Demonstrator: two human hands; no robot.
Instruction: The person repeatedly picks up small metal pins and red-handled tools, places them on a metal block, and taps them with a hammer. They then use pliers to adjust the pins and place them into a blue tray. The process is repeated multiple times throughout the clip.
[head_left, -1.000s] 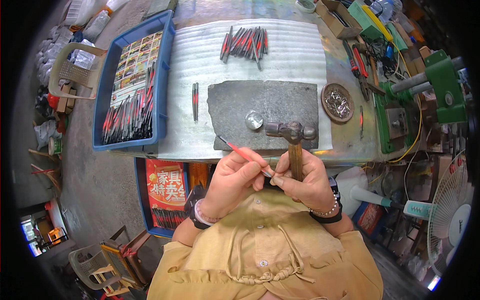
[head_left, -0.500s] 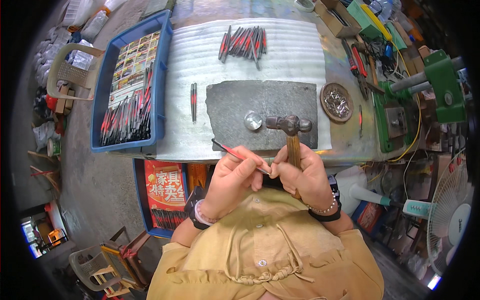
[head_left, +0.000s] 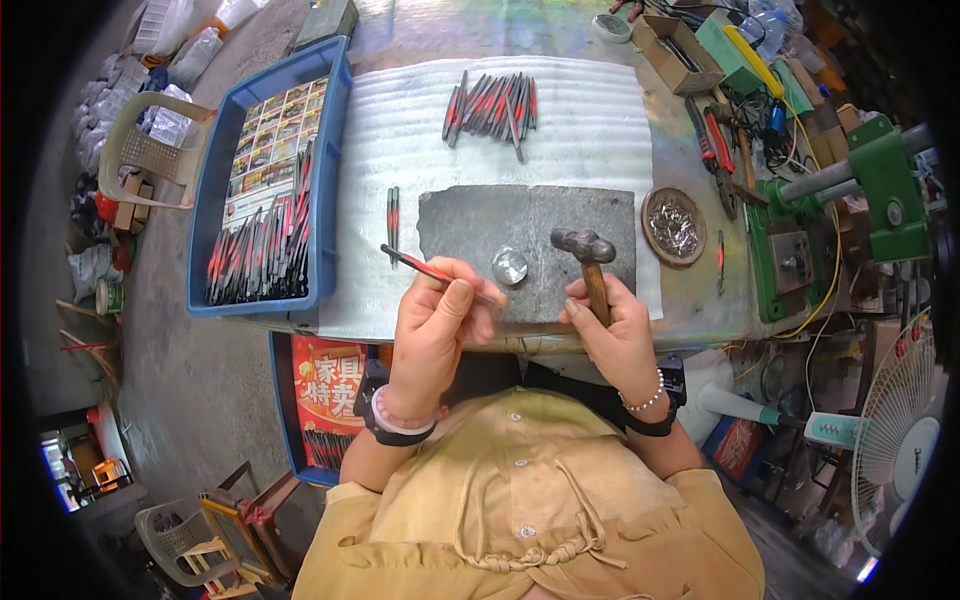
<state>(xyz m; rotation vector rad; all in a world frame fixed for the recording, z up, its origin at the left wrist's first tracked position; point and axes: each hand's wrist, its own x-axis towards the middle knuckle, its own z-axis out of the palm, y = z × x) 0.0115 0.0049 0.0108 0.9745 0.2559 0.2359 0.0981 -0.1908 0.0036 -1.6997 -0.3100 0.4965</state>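
My left hand (head_left: pixel 440 315) pinches a slim black-and-red tool (head_left: pixel 415 262), pen-like in shape, whose black end points up and left. In my right hand (head_left: pixel 615 335) is a hammer (head_left: pixel 583 245) with a wooden handle, its metal head over the right part of a dark stone slab (head_left: pixel 460 225). A shiny, round metal-looking piece (head_left: pixel 510 265) sits on the slab between my hands. Left of the slab lie a couple of similar slim tools (head_left: pixel 393 222). A pile of the same tools (head_left: pixel 492 110) rests farther back on the white foam sheet (head_left: pixel 385 110).
A blue crate (head_left: pixel 325 180) at left holds many such tools on printed paper. To the right stand a round dish (head_left: pixel 652 235) of small metal bits, red-handled pliers (head_left: pixel 715 150) and a green press (head_left: pixel 885 190). A fan (head_left: pixel 905 440) is at lower right.
My hands have moved apart and forward. The left has carried the slim tool up and left; the right, still gripping the hammer, has shifted slightly right.
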